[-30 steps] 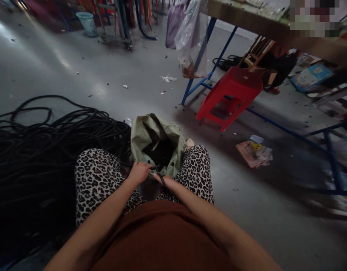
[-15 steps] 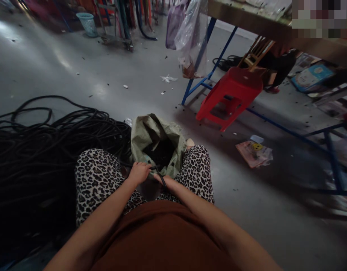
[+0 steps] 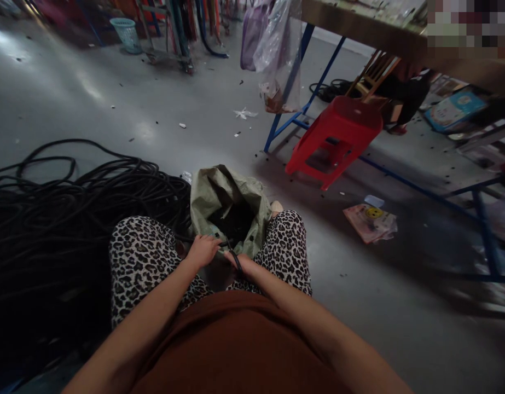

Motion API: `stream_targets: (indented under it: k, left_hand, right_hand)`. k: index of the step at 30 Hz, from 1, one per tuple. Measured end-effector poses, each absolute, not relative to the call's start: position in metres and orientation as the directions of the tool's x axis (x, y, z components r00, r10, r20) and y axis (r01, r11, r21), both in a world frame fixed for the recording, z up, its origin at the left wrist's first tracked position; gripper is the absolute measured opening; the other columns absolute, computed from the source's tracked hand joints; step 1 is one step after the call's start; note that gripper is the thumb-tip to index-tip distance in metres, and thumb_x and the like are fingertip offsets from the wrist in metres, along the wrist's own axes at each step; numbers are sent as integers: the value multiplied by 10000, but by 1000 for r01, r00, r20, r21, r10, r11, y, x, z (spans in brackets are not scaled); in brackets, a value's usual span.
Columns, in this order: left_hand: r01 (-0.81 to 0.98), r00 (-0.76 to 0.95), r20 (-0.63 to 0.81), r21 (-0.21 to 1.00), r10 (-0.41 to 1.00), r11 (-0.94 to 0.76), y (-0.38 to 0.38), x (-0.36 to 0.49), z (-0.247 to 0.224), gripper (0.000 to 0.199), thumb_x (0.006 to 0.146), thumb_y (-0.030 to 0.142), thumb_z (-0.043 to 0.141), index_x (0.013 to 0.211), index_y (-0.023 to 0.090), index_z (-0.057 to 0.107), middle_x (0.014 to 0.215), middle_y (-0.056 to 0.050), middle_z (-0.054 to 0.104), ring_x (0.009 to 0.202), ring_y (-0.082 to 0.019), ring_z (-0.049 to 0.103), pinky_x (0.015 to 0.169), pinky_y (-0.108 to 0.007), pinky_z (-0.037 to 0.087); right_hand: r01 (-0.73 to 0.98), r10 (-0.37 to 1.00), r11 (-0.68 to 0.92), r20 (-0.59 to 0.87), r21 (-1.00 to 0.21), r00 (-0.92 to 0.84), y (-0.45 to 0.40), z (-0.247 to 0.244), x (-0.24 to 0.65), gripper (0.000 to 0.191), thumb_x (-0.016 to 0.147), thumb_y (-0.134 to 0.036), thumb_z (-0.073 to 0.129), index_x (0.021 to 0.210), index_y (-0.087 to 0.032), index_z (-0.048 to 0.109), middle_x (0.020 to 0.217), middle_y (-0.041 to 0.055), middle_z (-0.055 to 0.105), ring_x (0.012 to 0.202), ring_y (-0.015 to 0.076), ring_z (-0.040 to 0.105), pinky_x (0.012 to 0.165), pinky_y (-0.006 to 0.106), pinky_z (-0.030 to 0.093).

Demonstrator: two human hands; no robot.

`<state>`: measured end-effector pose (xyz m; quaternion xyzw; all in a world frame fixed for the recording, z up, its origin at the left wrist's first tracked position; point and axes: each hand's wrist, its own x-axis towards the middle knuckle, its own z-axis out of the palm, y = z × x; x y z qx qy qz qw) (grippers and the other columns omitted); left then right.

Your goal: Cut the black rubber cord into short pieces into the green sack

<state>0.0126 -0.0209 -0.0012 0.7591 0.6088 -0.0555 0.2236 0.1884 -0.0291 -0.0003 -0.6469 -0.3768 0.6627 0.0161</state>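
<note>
Between my knees stands an open green woven sack [image 3: 205, 191], with dark pieces [image 3: 236, 219] inside that I cannot make out singly. My left hand [image 3: 203, 250] is closed on a black rubber hose [image 3: 186, 239], which runs in from the left; its end sticks out past my fingers over the sack's near rim. My right hand [image 3: 245, 265] is closed around the dark handles of a pair of scissors [image 3: 237, 261]. The blades meet the hose just beyond my left fingertips. Whether they are apart is too small to tell.
A large tangle of black hose [image 3: 92, 186] covers the floor at left. To the right are a red plastic stool [image 3: 338, 131], a workbench [image 3: 359, 27] with blue legs, and a flat printed packet [image 3: 369, 223]. Another person [image 3: 412, 98] sits behind the bench.
Both hands keep nearly the same place at the sack's near rim. Only a very slight shift of the view shows.
</note>
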Motion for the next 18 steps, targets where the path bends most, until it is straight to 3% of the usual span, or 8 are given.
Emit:
stream_targets:
  k: [4,7,18]
  left_hand:
    - [948,232,-327,285,916,-139,-21,12,-3,333,962,254,530,1210,261,753,1115,-107,769,1112,-269,662,991,-421,431]
    - [951,222,-322,281,920,-131,-20,13,-4,332,963,257,534,1215,260,750,1127,-105,769,1125,-273,665,999,-422,440]
    - [949,214,-328,292,920,-117,-19,15,-6,320,979,275,523,1217,263,737,1127,-103,765,1131,-261,657,999,-411,438]
  right_hand:
    - [516,447,-734,-886,-441,-121,-28,6,187,430,1031,-479,569,843,-113,695,571,16,552,482,150,570,493,227,525]
    - [510,436,-738,-889,-443,-141,-28,11,187,461,1051,-478,533,759,-138,639,503,-6,516,374,119,492,401,205,463]
    - [503,396,-766,-910,-401,-123,-28,20,186,450,1072,-449,494,740,-157,575,448,-25,497,332,113,491,355,178,421]
